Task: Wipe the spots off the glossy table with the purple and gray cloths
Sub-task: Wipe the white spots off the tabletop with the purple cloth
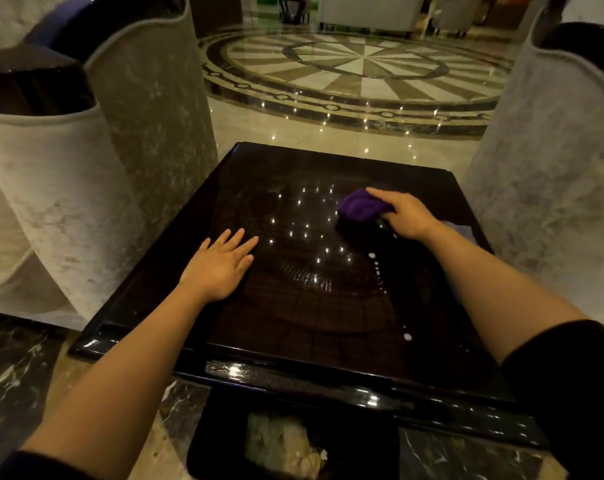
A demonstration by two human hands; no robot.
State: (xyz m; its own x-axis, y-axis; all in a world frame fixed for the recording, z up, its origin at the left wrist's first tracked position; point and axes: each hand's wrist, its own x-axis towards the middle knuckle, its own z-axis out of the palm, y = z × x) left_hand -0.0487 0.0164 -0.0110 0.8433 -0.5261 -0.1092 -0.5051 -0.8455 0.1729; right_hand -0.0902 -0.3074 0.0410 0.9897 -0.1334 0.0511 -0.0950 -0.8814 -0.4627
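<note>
A dark glossy square table [286,327] fills the middle of the head view. My right hand [406,216] presses a bunched purple cloth [357,206] onto its far right part. A line of white spots [376,268] runs down the right side, from near that hand to a larger drop [407,337] by the near edge. My left hand [221,263] lies flat on the left part of the tabletop, fingers spread, holding nothing. A pale gray-blue cloth [461,230] peeks out behind my right forearm at the right edge.
Light upholstered armchairs stand close on the left [68,202] and right [543,168] of the table. A dark bin [286,441] with crumpled waste sits under the near edge. Polished marble floor [356,74] stretches beyond the far edge.
</note>
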